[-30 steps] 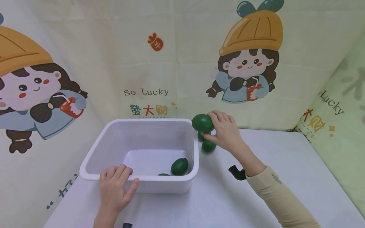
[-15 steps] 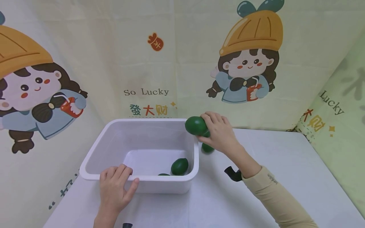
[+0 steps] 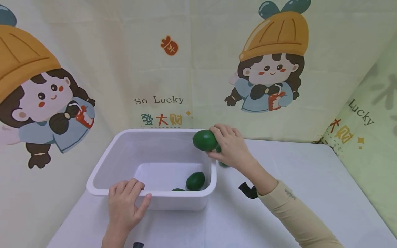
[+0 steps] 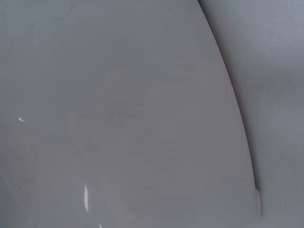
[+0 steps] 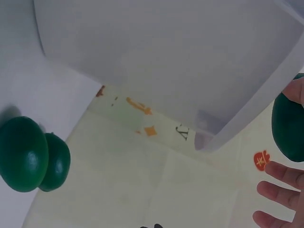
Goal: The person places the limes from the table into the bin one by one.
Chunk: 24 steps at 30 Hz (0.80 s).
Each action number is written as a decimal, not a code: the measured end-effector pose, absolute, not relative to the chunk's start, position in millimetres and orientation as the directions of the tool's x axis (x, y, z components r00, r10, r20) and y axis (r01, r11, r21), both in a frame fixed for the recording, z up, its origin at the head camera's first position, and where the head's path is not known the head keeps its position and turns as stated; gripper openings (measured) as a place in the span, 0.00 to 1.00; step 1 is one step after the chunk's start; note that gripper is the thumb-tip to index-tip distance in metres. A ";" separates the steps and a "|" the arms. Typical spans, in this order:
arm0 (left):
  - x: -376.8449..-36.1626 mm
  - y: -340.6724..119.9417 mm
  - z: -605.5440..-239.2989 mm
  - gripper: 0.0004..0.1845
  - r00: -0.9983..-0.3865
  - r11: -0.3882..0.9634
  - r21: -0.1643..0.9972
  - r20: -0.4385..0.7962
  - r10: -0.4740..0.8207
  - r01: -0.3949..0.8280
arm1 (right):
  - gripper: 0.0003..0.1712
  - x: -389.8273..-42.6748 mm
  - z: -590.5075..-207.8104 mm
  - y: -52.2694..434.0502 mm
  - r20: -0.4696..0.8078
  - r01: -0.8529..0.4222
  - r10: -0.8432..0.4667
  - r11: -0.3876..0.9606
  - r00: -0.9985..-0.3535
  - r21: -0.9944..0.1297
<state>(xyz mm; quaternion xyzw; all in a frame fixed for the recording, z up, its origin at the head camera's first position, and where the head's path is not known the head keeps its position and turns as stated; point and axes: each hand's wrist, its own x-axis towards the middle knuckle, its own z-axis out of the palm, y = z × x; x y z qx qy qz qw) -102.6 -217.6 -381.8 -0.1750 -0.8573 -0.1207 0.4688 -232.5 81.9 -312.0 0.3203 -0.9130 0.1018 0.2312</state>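
My right hand grips a smooth dark green lime between thumb and fingers, above the right rim of a white plastic tub. In the right wrist view the same lime shows at the right edge, near several fingers. My left hand holds the tub's front rim, fingers hooked over it and thumb outside. Inside the tub lies one lime, and the top of another lime peeks over the front rim. The left wrist view has only the tub's pale wall and some table.
Two more limes lie on the white table right of the tub, mostly hidden by my right hand in the head view. A printed cloth hangs behind. A black curved piece shows by my right wrist.
My right hand has carried the lime leftward and slightly down, from beside the tub to over its right rim. The left hand and the tub stay where they were.
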 end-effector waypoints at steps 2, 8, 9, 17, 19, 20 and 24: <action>-103.3 -217.7 -381.6 0.27 -0.496 0.909 0.041 0.848 0.188 0.416 | 0.39 -232.2 -312.4 79.4 0.489 -0.638 -0.544 0.769 -0.682 -0.035; -105.2 -218.5 -381.3 0.27 -0.493 0.909 0.040 0.850 0.188 0.415 | 0.38 -232.0 -314.2 71.0 0.466 -0.648 -0.563 0.761 -0.683 -0.029; -105.4 -218.6 -381.3 0.27 -0.493 0.909 0.039 0.850 0.188 0.415 | 0.38 -232.0 -314.4 69.6 0.459 -0.648 -0.565 0.761 -0.685 -0.030; -107.6 -219.1 -381.4 0.27 -0.492 0.907 0.043 0.850 0.186 0.418 | 0.37 -230.9 -312.8 60.1 0.413 -0.652 -0.589 0.758 -0.695 -0.016; -107.8 -218.9 -381.3 0.26 -0.493 0.907 0.044 0.850 0.186 0.419 | 0.38 -230.4 -312.2 58.1 0.397 -0.653 -0.595 0.758 -0.699 -0.014; -107.9 -218.8 -381.2 0.26 -0.494 0.907 0.045 0.849 0.186 0.419 | 0.39 -230.1 -311.8 57.1 0.389 -0.653 -0.597 0.757 -0.702 -0.016; -108.2 -218.6 -381.1 0.26 -0.495 0.907 0.046 0.849 0.185 0.418 | 0.40 -229.3 -311.7 53.1 0.359 -0.661 -0.609 0.750 -0.707 -0.030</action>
